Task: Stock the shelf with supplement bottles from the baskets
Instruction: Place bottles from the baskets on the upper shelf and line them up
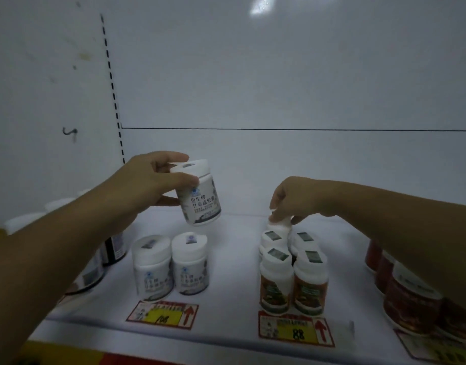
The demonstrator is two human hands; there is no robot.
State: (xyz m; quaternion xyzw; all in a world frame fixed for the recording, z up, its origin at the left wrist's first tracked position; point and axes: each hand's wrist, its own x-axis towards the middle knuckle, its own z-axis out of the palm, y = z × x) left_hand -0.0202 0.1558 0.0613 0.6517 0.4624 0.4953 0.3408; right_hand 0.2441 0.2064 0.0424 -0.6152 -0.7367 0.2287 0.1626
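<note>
Two hands work the shelf (239, 330) at once, each feeding its own product lane. Left hand (147, 180) has a white-label supplement bottle (200, 196) pinched at the cap, thumb on the near side and fingers over the top, grip closed tight around it; the bottle hangs tilted in the air above and behind the two matching white-label bottles (171, 264) standing side by side over the 108 price tag (162, 314), so it likely goes down as the next row back. Right hand (295, 198) reaches deeper, fingertips closed on the white cap of a rear bottle (279, 225) in the red-label cluster (292, 272) above the 88 price tag (296, 331); whether it's seating or just squaring that one up, can't tell. Cap-top holds keep fingers clear of neighbours. Dark red jars (411, 299) sit far right, under the right forearm. Baskets not in view.
</note>
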